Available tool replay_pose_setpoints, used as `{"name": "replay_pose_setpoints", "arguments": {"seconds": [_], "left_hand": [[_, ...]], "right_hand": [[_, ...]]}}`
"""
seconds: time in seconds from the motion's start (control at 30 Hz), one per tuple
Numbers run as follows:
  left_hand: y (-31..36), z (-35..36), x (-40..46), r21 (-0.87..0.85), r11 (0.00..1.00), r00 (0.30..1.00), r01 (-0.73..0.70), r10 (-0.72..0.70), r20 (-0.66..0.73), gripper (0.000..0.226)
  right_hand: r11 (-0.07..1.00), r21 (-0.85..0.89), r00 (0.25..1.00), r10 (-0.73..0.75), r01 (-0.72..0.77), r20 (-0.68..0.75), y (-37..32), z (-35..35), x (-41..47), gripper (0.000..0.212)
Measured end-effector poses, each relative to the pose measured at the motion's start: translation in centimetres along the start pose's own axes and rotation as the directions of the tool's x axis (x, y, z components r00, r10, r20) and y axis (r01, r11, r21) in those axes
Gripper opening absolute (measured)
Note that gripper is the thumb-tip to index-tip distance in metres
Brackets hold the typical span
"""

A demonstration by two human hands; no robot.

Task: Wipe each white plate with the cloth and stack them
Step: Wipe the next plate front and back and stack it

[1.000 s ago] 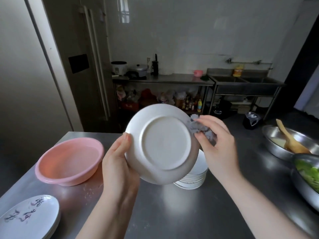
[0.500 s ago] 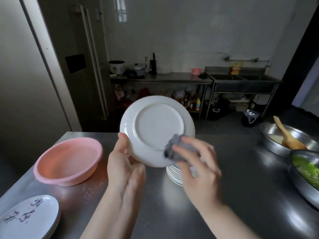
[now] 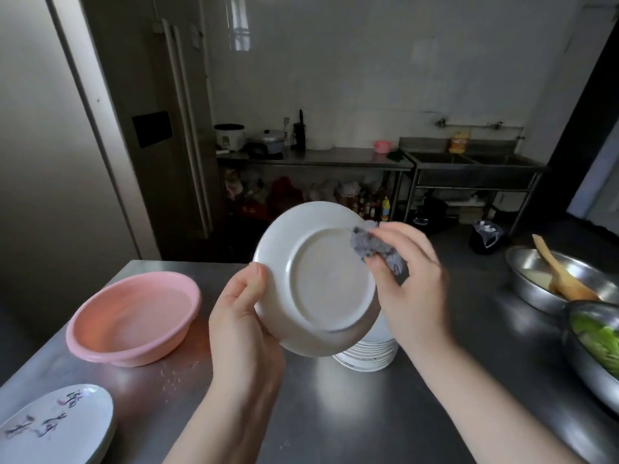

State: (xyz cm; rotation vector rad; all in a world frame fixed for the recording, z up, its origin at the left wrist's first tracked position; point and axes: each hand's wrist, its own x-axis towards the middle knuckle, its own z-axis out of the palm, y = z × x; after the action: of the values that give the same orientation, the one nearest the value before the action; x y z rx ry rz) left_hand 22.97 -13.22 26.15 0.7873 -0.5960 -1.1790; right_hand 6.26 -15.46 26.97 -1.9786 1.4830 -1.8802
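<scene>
Head view: steel bowl holds greens.

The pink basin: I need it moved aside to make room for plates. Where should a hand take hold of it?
Grip the pink basin by its rolled rim, on the near right side, next to the left hand. It sits upright on the steel table with smooth sloping walls, so the out-turned lip is probably the only firm hold. It may hold water, so lift level.
</scene>
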Motion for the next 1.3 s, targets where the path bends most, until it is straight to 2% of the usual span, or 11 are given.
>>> {"name": "replay_pose_setpoints", "arguments": {"seconds": [0.1,0.2,0.37,0.5,0.63,0.73,0.83,0.97,1.03,1.17,1.3], "left_hand": [[-0.4,0.6,-0.7,0.068,0.997,0.997,-0.045,0.040,0.068,0.013],[-0.3,0.6,-1.0,0.100,0.992,0.993,-0.074,0.064,0.102,0.015],[0.3,0.1,-0.7,0.133,0.979,0.983,-0.155,0.139,0.121,0.018],[0.1,0.3,-0.6,0.153,0.974,0.981,-0.169,0.150,0.126,0.014],[-0.3,0.0,-0.5,0.135,0.979,0.982,-0.155,0.138,0.129,0.021],[-0.7,-0.3,-0.5,0.230,0.953,0.973,-0.200,0.165,0.161,0.012],[-0.8,-0.3,-0.6,0.242,0.955,0.976,-0.168,0.128,0.173,0.016],[-0.8,-0.6,-0.2,0.085,0.996,0.994,-0.011,0.002,0.113,0.015],[-0.6,-0.8,0.0,0.017,1.000,0.998,0.006,-0.007,0.068,0.015],[0.1,-0.2,0.4,-0.165,0.986,0.999,0.036,-0.041,-0.029,0.032],[0.6,0.9,0.4,-0.270,0.960,0.993,0.068,-0.091,-0.072,0.017]], "right_hand": [[0.986,-0.048,0.988,-0.157,0.157,0.009,-1.2,1.0,0.4,0.037],[0.954,-0.044,0.952,-0.292,0.297,0.097,-2.0,1.6,0.2,0.038],[0.840,0.016,0.802,-0.523,0.542,0.289,-1.8,1.0,-0.1,0.038],[0.942,-0.055,0.938,-0.324,0.332,0.121,-1.7,1.1,0.3,0.043],[0.896,0.005,0.863,-0.429,0.444,0.268,-2.4,1.6,-1.9,0.043],[0.954,0.086,0.911,-0.300,0.287,0.283,-3.0,1.2,-1.0,0.038],[0.968,0.066,0.929,-0.252,0.243,0.272,-3.8,1.3,0.5,0.030],[0.992,0.004,0.975,-0.128,0.129,0.184,-1.8,0.0,2.9,0.033],[0.999,-0.009,0.989,-0.048,0.050,0.138,-0.1,-0.8,2.3,0.032],[0.989,0.051,0.990,0.140,-0.139,-0.014,1.9,-0.6,-3.2,0.036],[0.995,-0.066,0.993,-0.080,0.074,-0.092,0.7,1.2,-8.4,0.031]]}}
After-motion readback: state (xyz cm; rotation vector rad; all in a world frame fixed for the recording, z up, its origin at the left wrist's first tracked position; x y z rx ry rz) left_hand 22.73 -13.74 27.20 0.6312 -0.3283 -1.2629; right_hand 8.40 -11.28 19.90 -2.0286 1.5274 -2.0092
